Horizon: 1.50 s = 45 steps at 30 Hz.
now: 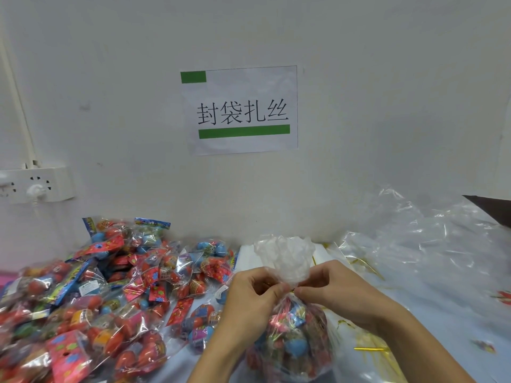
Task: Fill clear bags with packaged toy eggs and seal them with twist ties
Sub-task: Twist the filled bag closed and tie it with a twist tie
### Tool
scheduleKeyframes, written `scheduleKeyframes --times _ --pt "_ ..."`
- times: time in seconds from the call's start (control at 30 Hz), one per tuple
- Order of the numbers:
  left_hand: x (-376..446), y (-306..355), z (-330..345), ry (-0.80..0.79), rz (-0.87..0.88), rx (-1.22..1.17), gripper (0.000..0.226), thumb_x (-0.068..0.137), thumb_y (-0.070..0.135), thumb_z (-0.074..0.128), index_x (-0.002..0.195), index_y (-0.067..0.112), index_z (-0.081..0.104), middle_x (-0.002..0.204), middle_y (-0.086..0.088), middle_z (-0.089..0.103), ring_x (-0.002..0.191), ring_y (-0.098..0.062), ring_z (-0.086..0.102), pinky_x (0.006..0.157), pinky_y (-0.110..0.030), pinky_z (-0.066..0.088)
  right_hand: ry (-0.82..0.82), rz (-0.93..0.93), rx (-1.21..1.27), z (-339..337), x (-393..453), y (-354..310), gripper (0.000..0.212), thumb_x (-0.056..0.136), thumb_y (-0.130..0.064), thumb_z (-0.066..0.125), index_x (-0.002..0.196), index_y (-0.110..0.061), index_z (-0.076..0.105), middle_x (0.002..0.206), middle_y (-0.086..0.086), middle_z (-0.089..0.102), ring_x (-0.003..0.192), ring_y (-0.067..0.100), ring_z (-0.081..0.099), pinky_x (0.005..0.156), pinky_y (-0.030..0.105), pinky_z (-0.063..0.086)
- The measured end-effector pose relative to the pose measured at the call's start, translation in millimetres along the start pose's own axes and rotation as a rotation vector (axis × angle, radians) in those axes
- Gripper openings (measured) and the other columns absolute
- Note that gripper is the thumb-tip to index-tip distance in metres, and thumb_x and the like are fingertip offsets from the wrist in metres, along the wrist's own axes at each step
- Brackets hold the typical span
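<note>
Bag (293, 335): filled with eggs, near counter edge; neck gathered, pinched by left hand (254, 297) and right hand (337, 291). Tie at neck not discernible. Loose egg packs (91, 299) heaped left; spare ties (369, 348) right.

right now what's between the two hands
In the head view, the gathered neck of the filled clear bag sits between the left hand and right hand; both pinch it.
</note>
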<state>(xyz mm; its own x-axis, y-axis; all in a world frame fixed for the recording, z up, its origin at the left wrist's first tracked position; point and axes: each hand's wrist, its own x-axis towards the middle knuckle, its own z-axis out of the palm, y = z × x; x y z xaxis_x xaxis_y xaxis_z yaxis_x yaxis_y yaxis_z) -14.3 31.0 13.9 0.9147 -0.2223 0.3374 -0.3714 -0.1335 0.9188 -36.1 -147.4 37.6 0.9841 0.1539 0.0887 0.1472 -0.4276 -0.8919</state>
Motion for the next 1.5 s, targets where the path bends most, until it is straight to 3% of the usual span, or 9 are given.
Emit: scheduleKeyframes --times 0.13,0.33,0.43,0.57,0.77,0.93,1.13,1.33,1.5 --pt "0 0 -1 0.001 -0.002 0.029 0.006 0.088 0.014 0.073 0.087 0.019 0.077 0.083 0.002 0.076 0.079 -0.013 0.072 0.073 -0.022 0.058 0.009 -0.014 -0.044 1 0 -1 0.011 0.087 -0.019 0.073 0.092 -0.012 0.08 0.094 0.008 0.078 0.101 0.03 0.071 0.098 0.052 0.052" --pt "-1 2 0 -0.008 -0.007 0.024 0.007 0.088 0.013 0.074 0.089 0.018 0.078 0.084 0.003 0.077 0.082 -0.013 0.073 0.075 -0.023 0.059 0.014 -0.019 -0.077 4 1 -2 0.014 0.089 -0.029 0.073 0.089 -0.018 0.081 0.086 0.003 0.078 0.086 0.018 0.073 0.09 0.042 0.056" --pt "-2 3 0 0.001 0.012 0.038 0.008 0.087 0.013 0.075 0.083 0.019 0.078 0.08 0.002 0.076 0.079 -0.015 0.072 0.072 -0.021 0.058 0.013 -0.023 -0.057 4 0 -3 0.017 0.09 -0.035 0.073 0.09 -0.02 0.081 0.089 0.005 0.078 0.091 0.024 0.074 0.09 0.041 0.057" --pt "-2 5 0 0.014 0.004 0.045 0.011 0.087 0.013 0.075 0.08 0.021 0.077 0.078 0.004 0.075 0.077 -0.01 0.071 0.068 -0.015 0.055 0.006 -0.012 -0.044 4 1 -2 0.018 0.092 -0.031 0.071 0.094 -0.016 0.081 0.094 0.001 0.079 0.099 0.021 0.073 0.098 0.044 0.055" --pt "-3 8 -2 0.034 -0.024 -0.002 0.012 0.087 0.01 0.073 0.09 0.021 0.078 0.087 0.007 0.077 0.085 -0.009 0.072 0.075 -0.02 0.058 -0.037 0.024 0.099 -1 -2 0 0.028 0.097 -0.003 0.055 0.091 -0.013 0.081 0.075 0.0 0.07 0.073 0.008 0.062 0.073 0.023 0.049" --pt "-5 10 -2 0.047 -0.033 -0.011 0.021 0.088 0.01 0.072 0.087 0.031 0.076 0.086 0.015 0.077 0.084 0.0 0.071 0.068 -0.01 0.052 -0.055 0.026 0.185 -1 -1 3 0.023 0.095 -0.002 0.061 0.092 -0.012 0.081 0.08 0.002 0.074 0.076 0.007 0.065 0.076 0.024 0.05" --pt "-5 11 -2 0.046 -0.033 -0.021 0.023 0.088 0.008 0.072 0.08 0.029 0.076 0.081 0.006 0.077 0.076 -0.006 0.072 0.066 -0.013 0.053 -0.006 -0.046 0.181 3 2 5 0.006 0.086 -0.016 0.076 0.083 -0.015 0.082 0.079 0.002 0.075 0.071 0.01 0.063 0.067 0.02 0.048" --pt "-4 9 -2 0.058 -0.035 -0.054 0.021 0.086 0.006 0.073 0.073 0.023 0.077 0.075 -0.002 0.076 0.065 -0.009 0.068 0.059 -0.014 0.052 -0.003 -0.038 0.181 3 3 7 0.016 0.089 -0.006 0.071 0.081 -0.016 0.082 0.083 0.008 0.077 0.078 0.013 0.068 0.077 0.028 0.054" --pt "-1 6 -1 0.068 -0.016 -0.061 0.028 0.085 -0.001 0.072 0.064 0.017 0.075 0.068 -0.012 0.071 0.061 -0.017 0.06 0.057 -0.022 0.049 -0.035 -0.077 0.172 6 5 9 0.004 0.083 -0.015 0.079 0.08 -0.015 0.08 0.078 0.011 0.073 0.072 0.017 0.059 0.067 0.021 0.046"
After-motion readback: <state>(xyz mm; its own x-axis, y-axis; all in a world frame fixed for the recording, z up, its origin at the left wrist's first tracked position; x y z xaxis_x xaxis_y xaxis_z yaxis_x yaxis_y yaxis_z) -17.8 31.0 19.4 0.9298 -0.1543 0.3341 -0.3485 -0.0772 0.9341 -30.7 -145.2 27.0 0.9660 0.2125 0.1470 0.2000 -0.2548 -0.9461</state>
